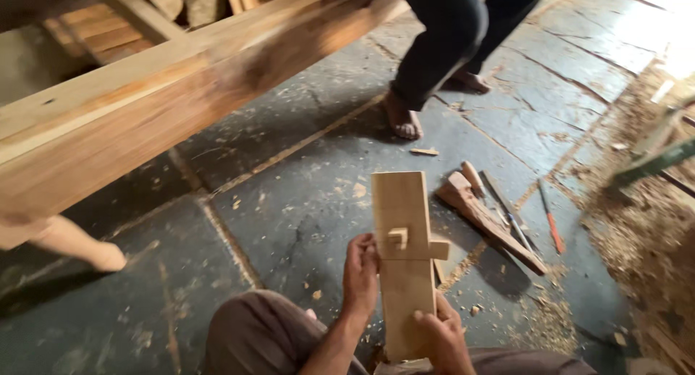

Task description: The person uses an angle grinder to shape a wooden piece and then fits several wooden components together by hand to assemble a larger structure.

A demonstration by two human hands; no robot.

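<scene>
A pale wooden plank (402,274) stands nearly upright in front of me, with a small wooden peg and a cross piece (434,249) fitted through its middle. My left hand (360,272) grips the plank's left edge beside the peg. My right hand (442,339) holds the plank lower down on its right side. My knee in brown trousers (264,331) is just below the left hand.
A long heavy timber beam (166,93) crosses the upper left, carried by another person whose dark-trousered legs and bare feet (402,118) stand on the stone floor. Wood offcuts (481,216), a red-handled tool (552,223) and sawdust heaps (644,230) lie to the right.
</scene>
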